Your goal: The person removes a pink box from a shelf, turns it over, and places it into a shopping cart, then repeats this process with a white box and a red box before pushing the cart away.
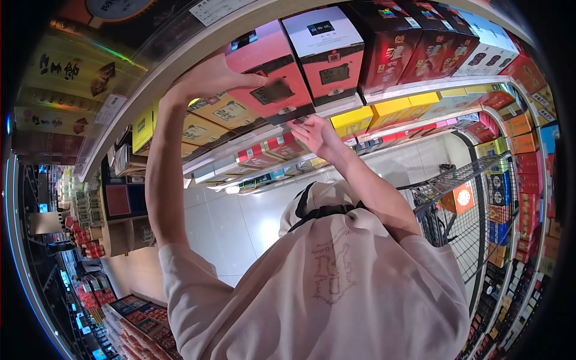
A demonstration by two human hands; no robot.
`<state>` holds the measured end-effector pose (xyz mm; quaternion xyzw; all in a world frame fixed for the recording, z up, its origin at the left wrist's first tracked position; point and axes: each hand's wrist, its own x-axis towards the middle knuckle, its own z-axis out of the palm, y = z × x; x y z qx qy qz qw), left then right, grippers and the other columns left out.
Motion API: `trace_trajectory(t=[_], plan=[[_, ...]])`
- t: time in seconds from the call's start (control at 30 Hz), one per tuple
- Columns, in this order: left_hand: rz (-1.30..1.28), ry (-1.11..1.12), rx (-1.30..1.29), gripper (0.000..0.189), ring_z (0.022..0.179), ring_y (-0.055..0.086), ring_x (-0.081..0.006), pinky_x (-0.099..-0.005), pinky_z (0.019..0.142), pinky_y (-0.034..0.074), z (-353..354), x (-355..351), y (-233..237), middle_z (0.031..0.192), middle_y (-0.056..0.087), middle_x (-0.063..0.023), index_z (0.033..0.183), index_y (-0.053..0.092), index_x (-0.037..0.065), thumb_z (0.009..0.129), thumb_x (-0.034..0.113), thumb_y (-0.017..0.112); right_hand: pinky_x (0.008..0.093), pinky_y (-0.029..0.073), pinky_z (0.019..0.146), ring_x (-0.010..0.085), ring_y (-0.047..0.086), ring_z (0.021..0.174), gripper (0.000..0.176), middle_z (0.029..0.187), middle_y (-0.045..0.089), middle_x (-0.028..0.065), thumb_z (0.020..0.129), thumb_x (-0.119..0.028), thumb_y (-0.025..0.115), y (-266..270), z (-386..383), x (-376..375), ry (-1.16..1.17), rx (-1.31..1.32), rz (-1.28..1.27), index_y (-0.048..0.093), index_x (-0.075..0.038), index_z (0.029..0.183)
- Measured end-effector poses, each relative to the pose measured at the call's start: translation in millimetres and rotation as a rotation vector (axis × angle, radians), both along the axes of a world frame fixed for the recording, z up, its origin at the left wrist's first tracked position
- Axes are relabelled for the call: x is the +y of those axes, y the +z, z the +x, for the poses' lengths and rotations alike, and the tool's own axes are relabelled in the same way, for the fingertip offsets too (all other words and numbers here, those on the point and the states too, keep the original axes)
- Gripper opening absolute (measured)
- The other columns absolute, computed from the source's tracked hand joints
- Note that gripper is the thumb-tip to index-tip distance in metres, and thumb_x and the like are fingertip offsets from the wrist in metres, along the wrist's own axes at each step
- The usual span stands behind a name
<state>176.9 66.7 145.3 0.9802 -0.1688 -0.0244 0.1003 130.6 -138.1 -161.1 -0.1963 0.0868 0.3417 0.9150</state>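
Observation:
A pink-and-black gift box [268, 72] stands at the shelf's front edge, its lower corner jutting past the edge. My left hand [207, 81] grips its left side, with the thumb across the front panel. Just below the lower right corner is my right hand [315, 137], fingers loosely bent and apart; the fingertips touch or nearly touch the box's underside. Close on the right stands a similar pink box [327, 72] with a white top. Yellow-orange boxes [231, 111] sit low to the left, partly hidden by my left forearm.
Dark red boxes [393, 54] and a white box [485, 45] continue along the shelf. Yellow boxes [390, 111] line the tier below. A wire shopping cart [462, 204] with an orange box [463, 198] stands at right. Tiled floor [222, 222] lies below.

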Motion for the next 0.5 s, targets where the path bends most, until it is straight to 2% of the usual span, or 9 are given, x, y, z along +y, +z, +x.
trace_trajectory(t=[0.1, 0.17, 0.2, 0.27, 0.3, 0.37, 0.43, 0.47, 0.5], plan=[[-0.113, 0.209, 0.207, 0.104, 0.118, 0.063, -0.0238, -0.0402, 0.101, 0.053, -14, -14, 15, 0.135, 0.062, -0.0188, 0.152, 0.044, -0.001, 0.072, 0.046, 0.092, 0.0467, 0.043, 0.12, 0.0333, 0.052, 0.141, 0.034, 0.137, 0.059, 0.0181, 0.091, -0.012, 0.055, 8, 2, -7, 0.016, 0.065, 0.086, 0.059, -0.001, 0.123], [-0.222, 0.135, 0.124, 0.096, 0.071, 0.067, -0.019, -0.0311, 0.054, 0.055, -12, -3, 7, 0.108, 0.068, -0.0132, 0.139, 0.056, -0.003, 0.068, 0.051, 0.091, 0.0489, 0.041, 0.121, 0.035, 0.05, 0.143, 0.035, 0.14, 0.058, 0.02, 0.091, -0.014, 0.054, 10, 1, -11, 0.017, 0.145, 0.167, 0.059, -0.001, 0.123], [-0.224, 0.135, 0.126, 0.096, 0.071, 0.067, -0.019, -0.0311, 0.054, 0.055, -12, -1, 1, 0.108, 0.068, -0.0132, 0.139, 0.056, -0.003, 0.068, 0.051, 0.091, 0.0509, 0.038, 0.123, 0.0376, 0.048, 0.144, 0.037, 0.146, 0.053, 0.0223, 0.09, -0.016, 0.054, 7, 0, -12, 0.024, 0.131, 0.289, 0.058, 0.001, 0.123], [-0.439, -0.09, 0.002, 0.096, 0.097, 0.068, -0.0235, -0.0368, 0.083, 0.058, -11, 3, -6, 0.119, 0.067, -0.015, 0.143, 0.055, -0.002, 0.068, 0.047, 0.093, 0.053, 0.035, 0.125, 0.0402, 0.046, 0.145, 0.039, 0.152, 0.049, 0.0246, 0.089, -0.017, 0.053, 4, -2, -14, 0.034, 0.114, 0.411, 0.058, 0.002, 0.123], [-0.437, -0.093, -0.002, 0.096, 0.097, 0.068, -0.0235, -0.0368, 0.083, 0.058, -12, 3, -4, 0.119, 0.067, -0.015, 0.143, 0.055, -0.002, 0.068, 0.047, 0.093, 0.0532, 0.034, 0.126, 0.042, 0.044, 0.146, 0.044, 0.154, 0.046, 0.0265, 0.093, -0.025, 0.055, 7, -6, -16, 0.04, 0.148, 0.442, 0.056, 0.004, 0.127], [-0.392, -0.075, -0.001, 0.099, 0.122, 0.06, -0.028, -0.0383, 0.109, 0.047, -18, 1, 1, 0.133, 0.063, -0.0178, 0.147, 0.053, 0.0, 0.069, 0.044, 0.095, 0.0533, 0.033, 0.127, 0.0439, 0.042, 0.147, 0.051, 0.157, 0.043, 0.0285, 0.098, -0.032, 0.056, 14, -3, -19, 0.04, 0.178, 0.476, 0.054, 0.006, 0.132], [-0.365, -0.101, -0.064, 0.101, 0.126, 0.059, -0.0289, -0.0386, 0.111, 0.045, -18, 3, -4, 0.137, 0.061, -0.0183, 0.148, 0.052, 0.0, 0.068, 0.043, 0.096, 0.0532, 0.035, 0.126, 0.0456, 0.043, 0.146, 0.083, 0.153, 0.045, 0.0312, 0.1, -0.06, 0.057, 25, -1, -20, 0.087, 0.205, 0.394, 0.045, 0.008, 0.144], [-0.338, -0.122, -0.13, 0.102, 0.13, 0.057, -0.0298, -0.0388, 0.114, 0.043, -18, 4, -7, 0.142, 0.059, -0.0188, 0.149, 0.051, 0.0, 0.068, 0.042, 0.097, 0.0532, 0.035, 0.126, 0.0456, 0.043, 0.146, 0.083, 0.153, 0.045, 0.0312, 0.1, -0.06, 0.057, 28, 2, -19, 0.084, 0.204, 0.393, 0.045, 0.008, 0.144], [-0.339, -0.125, -0.127, 0.102, 0.13, 0.057, -0.0298, -0.0388, 0.114, 0.043, -19, 4, -9, 0.142, 0.059, -0.0188, 0.149, 0.051, 0.0, 0.068, 0.042, 0.097, 0.0527, 0.037, 0.124, 0.0456, 0.045, 0.144, 0.096, 0.151, 0.046, 0.0319, 0.095, -0.071, 0.056, 29, 4, -18, 0.106, 0.195, 0.27, 0.04, 0.008, 0.149]])
